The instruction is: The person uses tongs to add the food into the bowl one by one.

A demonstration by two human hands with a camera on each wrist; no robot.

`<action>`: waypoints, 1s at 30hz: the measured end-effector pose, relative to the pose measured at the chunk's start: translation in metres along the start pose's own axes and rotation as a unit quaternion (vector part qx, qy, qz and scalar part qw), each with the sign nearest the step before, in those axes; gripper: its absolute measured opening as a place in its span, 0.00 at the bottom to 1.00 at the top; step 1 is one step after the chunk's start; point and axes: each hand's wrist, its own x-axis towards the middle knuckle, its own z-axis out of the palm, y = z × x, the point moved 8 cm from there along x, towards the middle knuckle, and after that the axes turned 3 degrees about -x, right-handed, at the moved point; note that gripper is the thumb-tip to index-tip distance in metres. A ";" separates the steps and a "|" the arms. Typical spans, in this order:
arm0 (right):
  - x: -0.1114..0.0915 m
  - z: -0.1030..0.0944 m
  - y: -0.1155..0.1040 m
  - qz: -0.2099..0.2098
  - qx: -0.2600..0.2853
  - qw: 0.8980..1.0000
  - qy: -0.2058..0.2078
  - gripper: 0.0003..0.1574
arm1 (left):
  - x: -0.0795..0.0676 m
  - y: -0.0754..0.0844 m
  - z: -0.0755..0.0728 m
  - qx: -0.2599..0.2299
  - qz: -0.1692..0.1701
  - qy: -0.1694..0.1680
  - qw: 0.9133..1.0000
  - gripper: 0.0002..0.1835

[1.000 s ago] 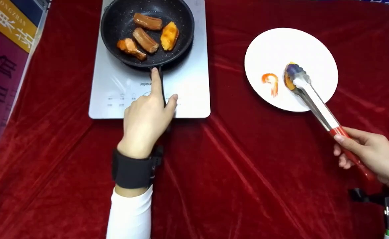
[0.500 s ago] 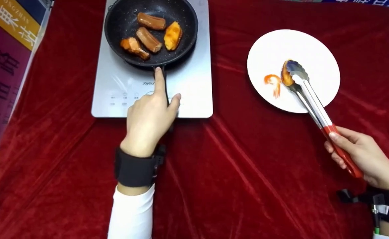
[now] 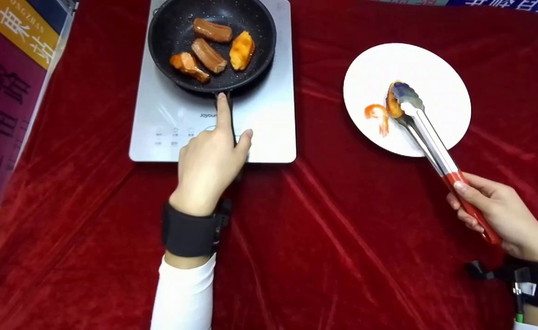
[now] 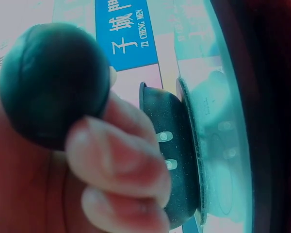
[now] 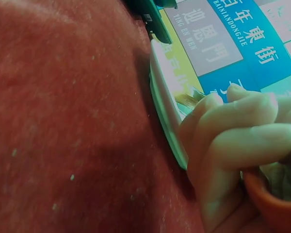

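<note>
In the head view my left hand grips the handle of a black frying pan, index finger stretched along it toward the pan. The left wrist view shows curled fingers round the handle's rounded end. Two brown sausage-like pieces, a chicken-wing-like piece and a browned yellow piece lie in the pan. My right hand holds red-handled metal tongs. Their tips pinch another browned yellow piece over the white plate, beside an orange-and-white shrimp.
Under the pan is a silver induction cooker. A dark red velvet cloth covers the table. Printed panels with characters stand beyond the left edge, and more lettering shows at the far right edge.
The tongs and the yellow piece in them have shifted left over the plate, nearer the shrimp; my right hand moved left with them. My left hand keeps its hold on the pan handle.
</note>
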 end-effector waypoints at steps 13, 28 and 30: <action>0.016 0.020 -0.028 -0.025 -0.006 0.999 -0.029 0.21 | 0.000 0.001 -0.001 -0.003 0.005 -0.003 1.000 0.41; 0.056 0.059 -0.080 -0.074 0.041 0.996 -0.043 0.18 | 0.000 0.000 0.001 0.003 0.001 -0.007 1.000 0.40; 0.061 0.065 -0.086 -0.078 0.048 0.995 -0.046 0.19 | 0.000 0.000 0.000 0.004 0.001 -0.007 1.000 0.40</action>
